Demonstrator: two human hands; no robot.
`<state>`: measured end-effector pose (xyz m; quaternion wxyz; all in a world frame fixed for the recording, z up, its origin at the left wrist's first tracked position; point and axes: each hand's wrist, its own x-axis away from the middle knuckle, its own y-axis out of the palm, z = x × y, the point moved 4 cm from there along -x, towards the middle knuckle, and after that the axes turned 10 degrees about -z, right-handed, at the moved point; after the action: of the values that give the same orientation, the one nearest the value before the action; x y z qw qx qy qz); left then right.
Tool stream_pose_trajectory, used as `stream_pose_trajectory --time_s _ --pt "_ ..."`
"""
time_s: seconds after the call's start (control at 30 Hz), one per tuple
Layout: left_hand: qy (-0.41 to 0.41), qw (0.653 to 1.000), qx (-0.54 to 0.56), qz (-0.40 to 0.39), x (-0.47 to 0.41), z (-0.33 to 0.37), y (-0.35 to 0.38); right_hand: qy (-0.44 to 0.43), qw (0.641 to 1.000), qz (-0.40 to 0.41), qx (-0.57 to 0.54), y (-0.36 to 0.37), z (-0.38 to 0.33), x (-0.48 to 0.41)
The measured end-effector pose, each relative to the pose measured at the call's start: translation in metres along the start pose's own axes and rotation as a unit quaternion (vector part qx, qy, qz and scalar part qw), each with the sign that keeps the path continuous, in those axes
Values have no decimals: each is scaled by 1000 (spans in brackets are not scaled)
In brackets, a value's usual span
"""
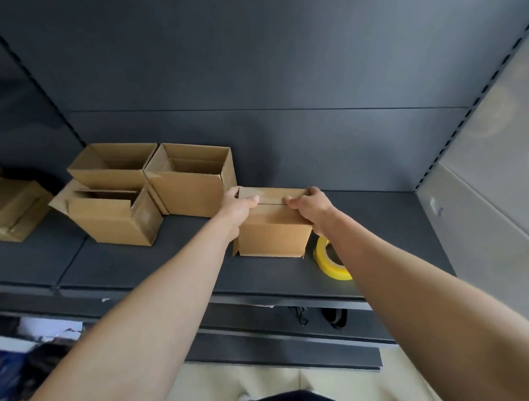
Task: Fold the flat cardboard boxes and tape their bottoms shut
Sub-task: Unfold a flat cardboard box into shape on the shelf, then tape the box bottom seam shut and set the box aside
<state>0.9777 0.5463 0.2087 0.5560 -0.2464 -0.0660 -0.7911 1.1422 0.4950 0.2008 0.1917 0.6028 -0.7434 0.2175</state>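
Dark shelving point(145, 264) carries our box point(273, 230) at mid-frame, its top flaps pinched shut by our left hand point(239, 205) and right hand point(313, 209); if either lets go for the yellow tape point(330, 262) at lower right, we judge the flaps spring open.

The small folded cardboard box point(273, 227) near the front edge of the shelf is plain tan-brown, with a paler glossy strip of tape along its top seam. The roll of tape point(328, 259) just beside its right side is bright yellow. The three open cardboard boxes point(155, 186) toward the shelf's back left are the same unprinted tan, darker brown inside. The flat metal shelf point(169, 263) is matt dark charcoal grey, as is the back panel point(267, 65). The side wall point(496, 177) at the right edge is pale grey.
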Motion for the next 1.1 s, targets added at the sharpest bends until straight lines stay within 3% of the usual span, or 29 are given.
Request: stream_pose_trajectory --time_s 0.27,0.37,0.43,0.53,0.6,0.7,0.83,0.9,1.1 --pt "-2 1000 -4 30 -2 -9 -4 -16 998 -35 42 1 2 -7" --pt "7 999 -24 35 -5 -5 -4 -27 998 -51 -39 -15 10 -8" --pt "20 998 -52 33 -7 -2 -2 -31 995 -8 -92 -35 21 -7" --pt "57 992 -111 27 -12 3 2 35 996 35 79 -53 45 -3" --pt "100 978 -179 27 -15 8 3 65 970 40 231 -53 54 2" --pt "162 948 -273 28 -22 10 6 85 946 19 311 -46 57 3" --pt "214 912 -350 -2 -19 14 14 147 867 -28 475 -39 63 8" --pt "234 903 -360 -23 -16 16 17 179 828 -44 529 -40 72 9" --pt "260 907 -324 -70 -16 16 19 175 782 -20 597 -43 55 16"
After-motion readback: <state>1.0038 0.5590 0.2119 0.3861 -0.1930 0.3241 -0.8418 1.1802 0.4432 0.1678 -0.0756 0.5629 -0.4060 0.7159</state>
